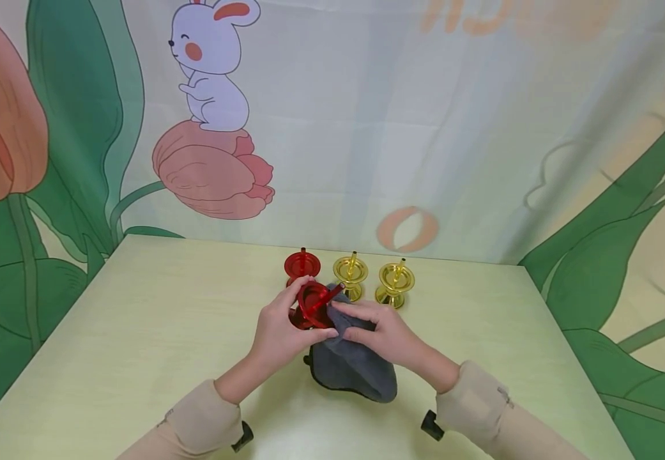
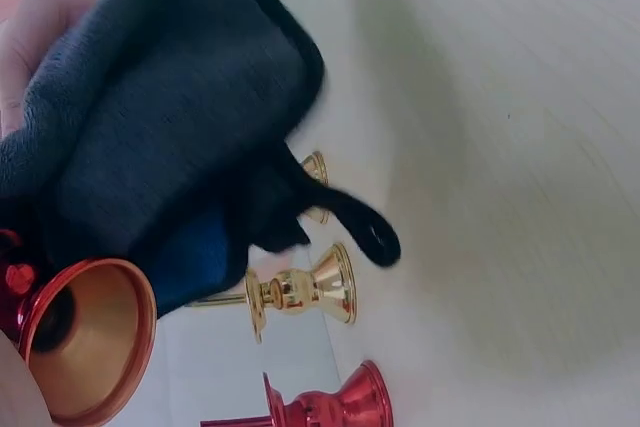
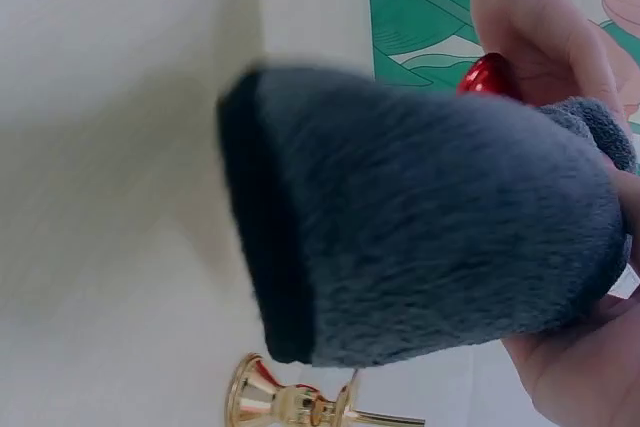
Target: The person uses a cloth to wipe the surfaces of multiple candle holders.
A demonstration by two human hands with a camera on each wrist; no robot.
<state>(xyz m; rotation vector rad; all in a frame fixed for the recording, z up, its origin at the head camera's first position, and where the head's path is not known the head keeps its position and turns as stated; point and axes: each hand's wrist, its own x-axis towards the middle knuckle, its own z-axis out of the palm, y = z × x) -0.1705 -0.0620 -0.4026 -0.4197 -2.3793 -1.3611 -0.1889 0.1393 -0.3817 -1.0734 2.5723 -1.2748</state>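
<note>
My left hand (image 1: 275, 329) grips a shiny red candle holder (image 1: 312, 304), tilted so its thin stem points up and to the right. In the left wrist view the hollow, gold-coloured underside of this candle holder (image 2: 105, 342) faces the camera. My right hand (image 1: 392, 333) pinches a dark grey cloth (image 1: 358, 370) against the held candle holder's dish, with fingers and thumb on the fabric. The rest of the cloth hangs down over the table, and its black hanging loop (image 2: 375, 232) shows in the left wrist view. Part of the dish is hidden by the cloth.
Behind my hands, another red candle holder (image 1: 302, 264) and two gold ones, a middle gold candle holder (image 1: 351, 271) and a right gold candle holder (image 1: 395, 281), stand upright in a row near the back edge of the pale table (image 1: 137, 332). A printed curtain (image 1: 332, 128) hangs behind.
</note>
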